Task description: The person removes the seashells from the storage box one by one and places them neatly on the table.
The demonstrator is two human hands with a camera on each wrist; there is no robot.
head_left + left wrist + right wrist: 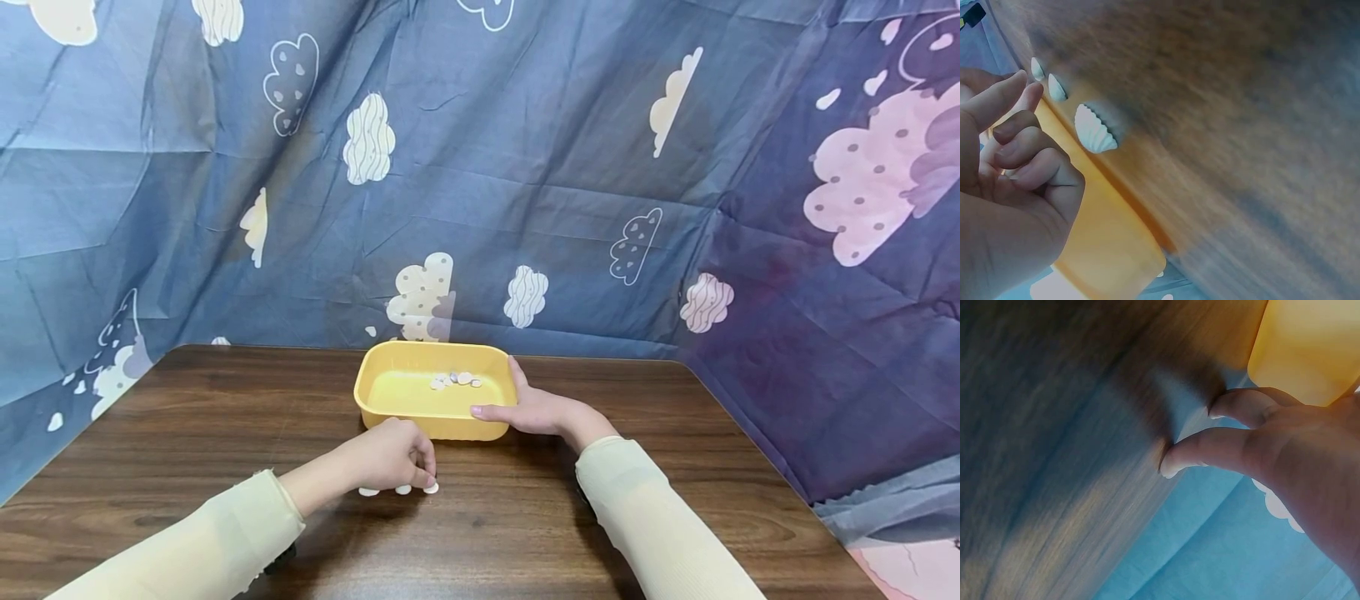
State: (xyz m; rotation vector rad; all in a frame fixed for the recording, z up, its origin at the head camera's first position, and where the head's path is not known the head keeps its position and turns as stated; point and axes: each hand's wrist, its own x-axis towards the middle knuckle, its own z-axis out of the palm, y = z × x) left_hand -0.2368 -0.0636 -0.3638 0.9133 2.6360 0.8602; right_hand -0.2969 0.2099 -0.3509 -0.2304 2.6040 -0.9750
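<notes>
Three small white seashells lie in a row on the table near my left hand [392, 457]. The largest, a ribbed seashell [1094, 129], is nearest the camera in the left wrist view. My left fingers are curled, with the fingertips pinching at the right-end seashell [431, 488]. Beyond them stands a shallow yellow plastic tub [435, 428] with several pale shells [465, 378] inside. My right hand [536, 410] holds the tub's right end, thumb over the near rim. In the right wrist view its fingers [1213, 450] reach down beside the tub, tips at the tabletop.
The dark brown wood table [225, 417] runs back to a blue cloth backdrop [480, 208] printed with clouds. More cloth hangs along the right side. The tub stands toward the table's far edge.
</notes>
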